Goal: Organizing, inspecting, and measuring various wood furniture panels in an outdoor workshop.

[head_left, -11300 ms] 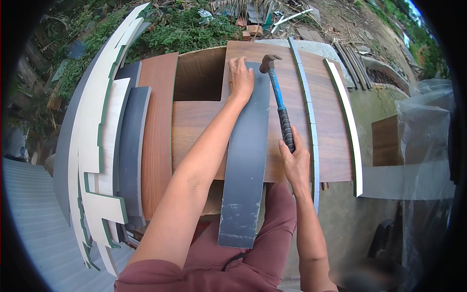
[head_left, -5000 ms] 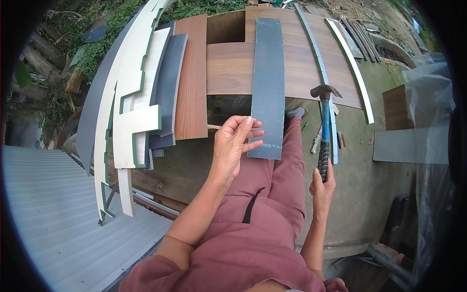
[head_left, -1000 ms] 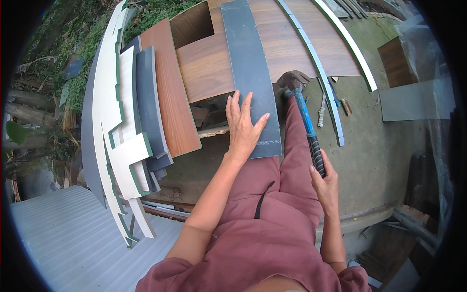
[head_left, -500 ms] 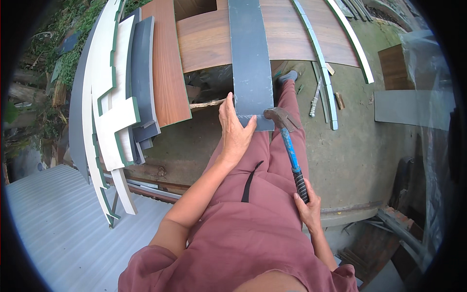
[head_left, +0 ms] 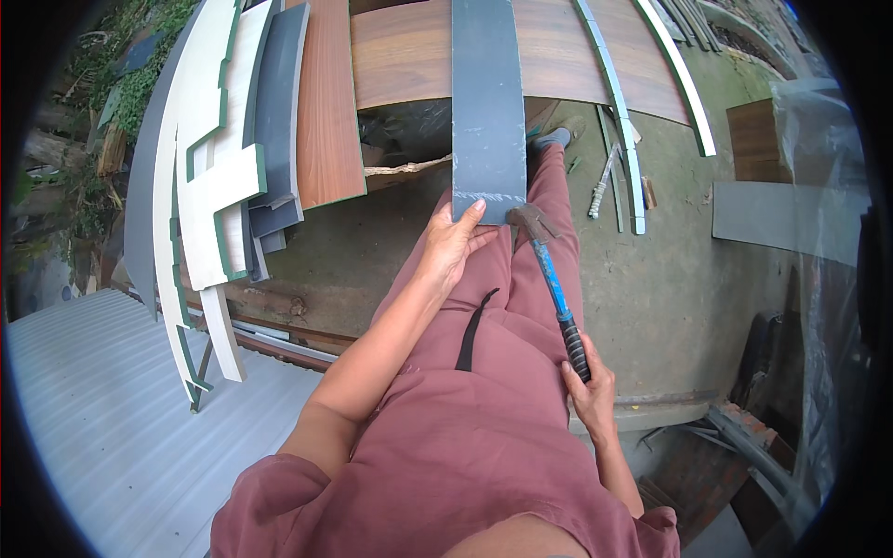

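A long dark grey board (head_left: 489, 102) runs away from me, its near end above my thighs, with pale scuff marks across that end. My left hand (head_left: 453, 240) grips its near left corner, the thumb on top and the other fingers beneath. In my right hand (head_left: 590, 377) is the black grip of a claw hammer (head_left: 551, 274) with a blue shaft. The hammer's rusty head (head_left: 532, 221) is at the board's near right corner; whether they touch I cannot tell.
White notched panels (head_left: 219, 177) and a reddish-brown board (head_left: 327, 112) lie at the left. A wood-grain panel (head_left: 400, 56) crosses behind the grey board. Thin light-blue strips (head_left: 625, 139) and a rope-wrapped tool (head_left: 600, 191) are at the right, before a grey panel (head_left: 786, 219).
My left hand has shifted from lying spread at the board's left edge to gripping its near corner. The hammer stays by the right corner.
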Tool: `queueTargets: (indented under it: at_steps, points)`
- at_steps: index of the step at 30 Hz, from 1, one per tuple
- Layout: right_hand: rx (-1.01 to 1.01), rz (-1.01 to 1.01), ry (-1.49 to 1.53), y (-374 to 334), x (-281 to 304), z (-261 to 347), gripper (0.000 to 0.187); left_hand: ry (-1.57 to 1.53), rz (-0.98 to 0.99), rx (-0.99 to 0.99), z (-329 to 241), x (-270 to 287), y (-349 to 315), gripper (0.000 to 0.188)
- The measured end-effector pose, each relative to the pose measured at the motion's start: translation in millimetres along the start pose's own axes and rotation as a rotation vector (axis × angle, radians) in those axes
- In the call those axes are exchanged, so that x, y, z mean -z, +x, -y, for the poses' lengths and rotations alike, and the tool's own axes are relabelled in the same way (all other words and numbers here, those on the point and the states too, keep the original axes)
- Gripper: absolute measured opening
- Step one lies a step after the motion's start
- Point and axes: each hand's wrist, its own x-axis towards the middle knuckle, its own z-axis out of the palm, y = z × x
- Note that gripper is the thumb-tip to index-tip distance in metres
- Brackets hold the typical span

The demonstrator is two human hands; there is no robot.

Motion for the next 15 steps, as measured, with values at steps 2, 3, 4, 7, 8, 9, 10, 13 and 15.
queueTargets:
  at_steps: [2,3,4,7,8,9,10,13,15]
  points:
    - [0.044,-0.005,-0.044,5,3,1,0.048,-0.013,-0.003,0.01,8,5,5,0.041]
    - [0.046,0.04,-0.042,3,6,8,0.049,-0.024,-0.014,0.03,8,5,2,0.038]
    - [0.049,0.086,-0.04,2,8,14,0.049,-0.021,-0.017,0.031,6,4,0,0.038]
    - [0.106,0.093,-0.027,4,6,22,0.049,-0.007,0.005,-0.012,0,-3,-1,0.033]
    - [0.175,0.06,-0.04,5,3,19,0.051,-0.045,-0.001,0.003,-1,-5,-2,0.032]
    - [0.185,0.057,-0.039,7,0,18,0.051,-0.081,-0.009,0.011,-3,-4,-1,0.031]
    - [0.211,0.037,-0.044,10,-1,17,0.052,-0.08,-0.005,0.0,-4,-3,1,0.031]
    - [0.239,-0.01,-0.052,18,-3,18,0.052,-0.026,0.034,-0.007,-10,0,12,0.036]
    - [0.241,-0.033,-0.055,25,-3,24,0.053,0.011,0.032,-0.025,-22,2,26,0.037]
